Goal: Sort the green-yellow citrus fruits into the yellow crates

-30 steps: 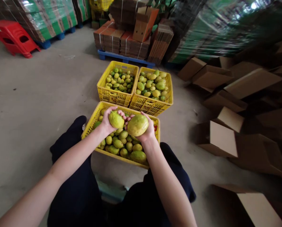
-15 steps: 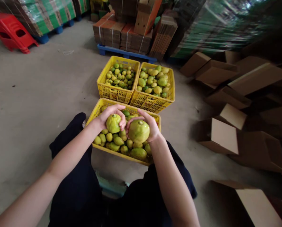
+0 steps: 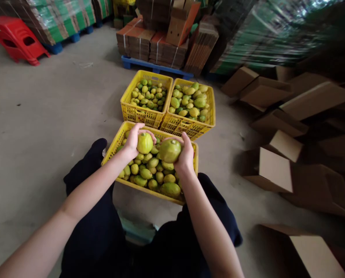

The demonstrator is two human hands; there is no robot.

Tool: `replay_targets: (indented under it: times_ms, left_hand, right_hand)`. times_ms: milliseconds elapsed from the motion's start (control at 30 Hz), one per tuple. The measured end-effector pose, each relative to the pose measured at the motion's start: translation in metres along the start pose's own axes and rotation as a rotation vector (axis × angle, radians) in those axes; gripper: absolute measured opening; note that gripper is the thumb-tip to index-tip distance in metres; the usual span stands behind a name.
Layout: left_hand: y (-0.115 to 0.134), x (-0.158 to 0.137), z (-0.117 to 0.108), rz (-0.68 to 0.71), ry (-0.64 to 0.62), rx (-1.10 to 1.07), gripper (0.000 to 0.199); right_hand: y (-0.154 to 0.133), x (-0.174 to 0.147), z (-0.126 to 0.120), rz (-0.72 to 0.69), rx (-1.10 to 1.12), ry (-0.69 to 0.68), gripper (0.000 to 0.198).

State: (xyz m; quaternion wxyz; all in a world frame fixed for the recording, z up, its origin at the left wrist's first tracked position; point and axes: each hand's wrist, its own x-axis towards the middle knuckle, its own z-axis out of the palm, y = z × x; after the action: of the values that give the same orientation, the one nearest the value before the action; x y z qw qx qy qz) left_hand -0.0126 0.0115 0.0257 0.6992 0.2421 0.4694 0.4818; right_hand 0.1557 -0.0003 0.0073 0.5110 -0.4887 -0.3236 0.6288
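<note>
My left hand [image 3: 132,141] is closed round a yellow-green lemon [image 3: 145,143], its fingers curling behind the fruit. In my right hand [image 3: 186,154] lies a larger, greener lemon [image 3: 170,151], the thumb up along its side. Both fruits are held above the near yellow crate [image 3: 149,190], stem ends facing up. That crate is filled with loose green and yellow lemons [image 3: 145,173] of mixed sizes. The two hands are a little apart, and the fingers under the fruits are partly hidden.
Two more yellow crates [image 3: 142,116] of lemons stand just beyond. Open cardboard boxes [image 3: 275,170] are scattered on the right. Flattened cartons [image 3: 168,52] are stacked on a blue pallet [image 3: 158,69] behind. A red stool [image 3: 19,40] stands at the far left.
My hands have moved slightly apart, each still holding its lemon. The left lemon has turned and moved a little up and right; the right one has risen slightly.
</note>
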Motion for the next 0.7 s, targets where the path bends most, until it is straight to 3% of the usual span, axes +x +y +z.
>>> replay_targets:
  times_ms: [100,233,400,533,700]
  left_hand:
    - [-0.001,0.009,0.000,-0.178,0.054,-0.302,0.044]
    - [-0.001,0.013,0.000,-0.187,-0.012,-0.454,0.047]
    - [0.002,0.009,0.003,-0.162,-0.062,-0.468,0.037]
    - [0.002,0.001,0.005,-0.106,-0.086,-0.509,0.032]
    - [0.000,-0.001,0.004,-0.229,-0.140,-0.474,0.046]
  right_hand:
    - [-0.002,0.007,-0.004,0.251,0.372,0.024,0.031]
    - [-0.012,0.007,-0.008,0.229,0.641,-0.147,0.028]
    - [-0.015,0.003,-0.005,0.144,0.716,-0.169,0.027]
    - [-0.010,-0.003,0.000,0.167,0.772,-0.155,0.043]
    - [-0.012,-0.003,-0.002,0.204,0.718,-0.170,0.048]
